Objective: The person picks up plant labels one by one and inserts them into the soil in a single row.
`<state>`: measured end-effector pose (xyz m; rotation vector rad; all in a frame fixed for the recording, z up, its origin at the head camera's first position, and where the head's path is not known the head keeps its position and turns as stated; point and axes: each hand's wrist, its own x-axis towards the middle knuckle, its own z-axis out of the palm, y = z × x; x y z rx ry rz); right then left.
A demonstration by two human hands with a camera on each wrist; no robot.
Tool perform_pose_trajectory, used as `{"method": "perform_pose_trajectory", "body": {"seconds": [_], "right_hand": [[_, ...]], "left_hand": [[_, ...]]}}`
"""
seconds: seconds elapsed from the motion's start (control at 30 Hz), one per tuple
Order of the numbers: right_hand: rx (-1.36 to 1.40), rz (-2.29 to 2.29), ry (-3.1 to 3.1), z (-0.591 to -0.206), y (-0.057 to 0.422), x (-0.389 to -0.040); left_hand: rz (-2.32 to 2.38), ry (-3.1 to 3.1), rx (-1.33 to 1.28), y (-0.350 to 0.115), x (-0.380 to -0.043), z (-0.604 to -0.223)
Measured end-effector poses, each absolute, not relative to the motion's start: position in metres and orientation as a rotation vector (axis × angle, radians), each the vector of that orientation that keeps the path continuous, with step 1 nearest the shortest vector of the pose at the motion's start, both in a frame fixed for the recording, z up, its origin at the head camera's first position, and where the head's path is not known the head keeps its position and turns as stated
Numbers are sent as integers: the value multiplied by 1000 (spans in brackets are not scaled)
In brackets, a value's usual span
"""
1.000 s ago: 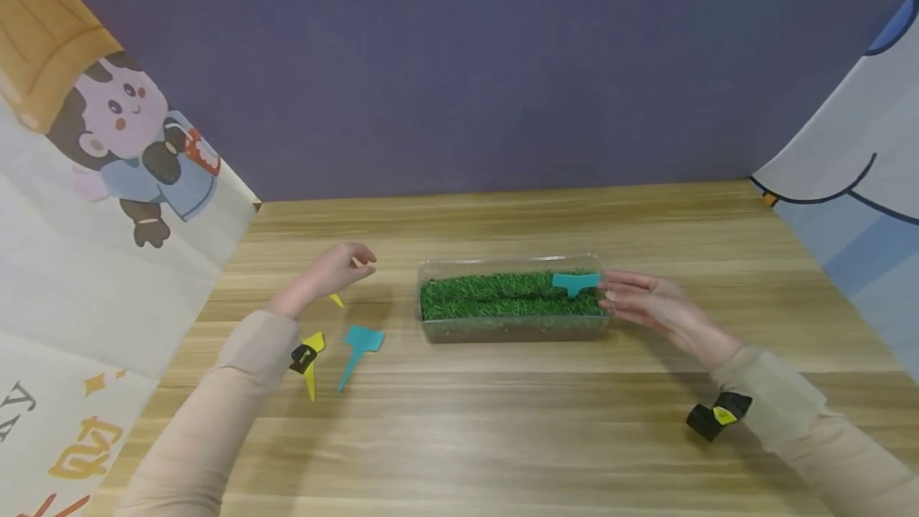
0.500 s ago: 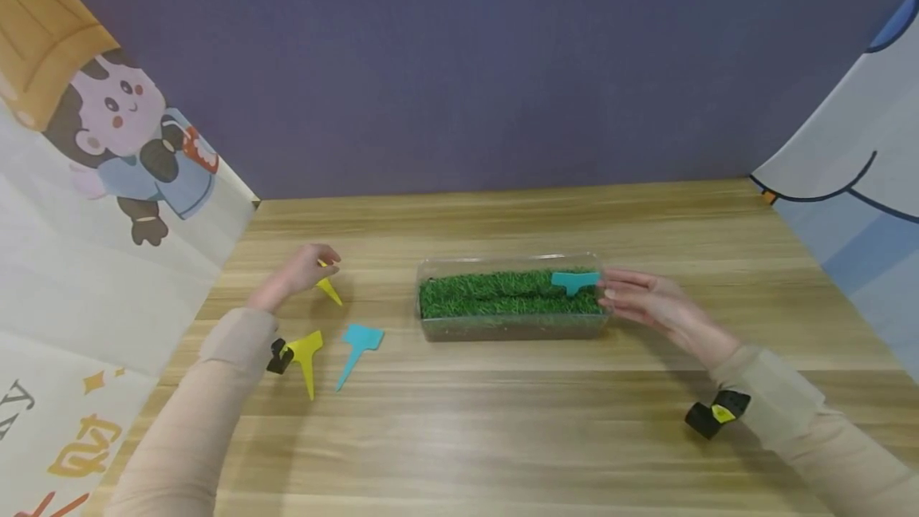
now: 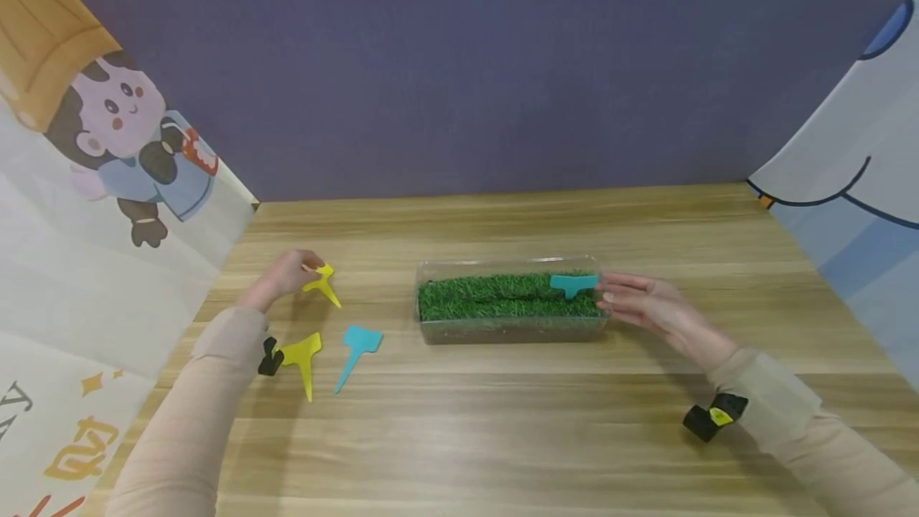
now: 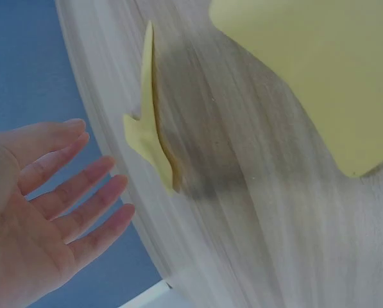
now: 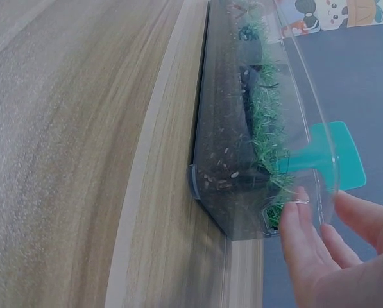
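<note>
In the head view my left hand [image 3: 282, 273] hovers beside a yellow T-shaped plant label [image 3: 325, 286] on the table. The left wrist view shows its fingers extended, a gap between them and the label [image 4: 147, 131]. A second yellow plant label [image 3: 305, 357] and a teal one [image 3: 360, 343] lie nearer. My right hand [image 3: 656, 308], fingers fairly straight, rests at the right end of a clear planter box [image 3: 513, 333] filled with green artificial grass [image 3: 488, 290]. Another teal plant label [image 3: 573, 284] stands in the grass close to those fingertips; its lower stem is hidden.
The wooden table [image 3: 488, 429] runs back to a dark blue wall [image 3: 488, 70]. Printed cloth panels stand at the left [image 3: 65, 278] and right [image 3: 861, 166] edges. A small black wrist camera [image 3: 715, 416] sits on the right sleeve.
My left hand has moved left and slightly toward me, uncovering the farther yellow plant label and more of the nearer one. The right hand has stayed at the planter's end.
</note>
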<state>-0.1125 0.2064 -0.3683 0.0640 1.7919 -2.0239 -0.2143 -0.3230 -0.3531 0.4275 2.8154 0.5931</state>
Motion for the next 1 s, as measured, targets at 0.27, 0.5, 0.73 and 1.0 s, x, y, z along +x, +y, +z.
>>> {"method": "perform_pose_trajectory", "body": {"seconds": [0.27, 0.5, 0.73, 1.0], "right_hand": [[91, -2010, 1805, -369, 206, -114], [91, -2034, 1785, -369, 205, -114], [91, -2024, 1807, -369, 205, -114], [93, -2027, 1799, -369, 205, -114]], "left_hand": [[565, 2801, 396, -327, -219, -357], [544, 2787, 344, -327, -221, -362], [541, 2761, 284, -326, -225, -366], [447, 2740, 220, -325, -229, -367]]}}
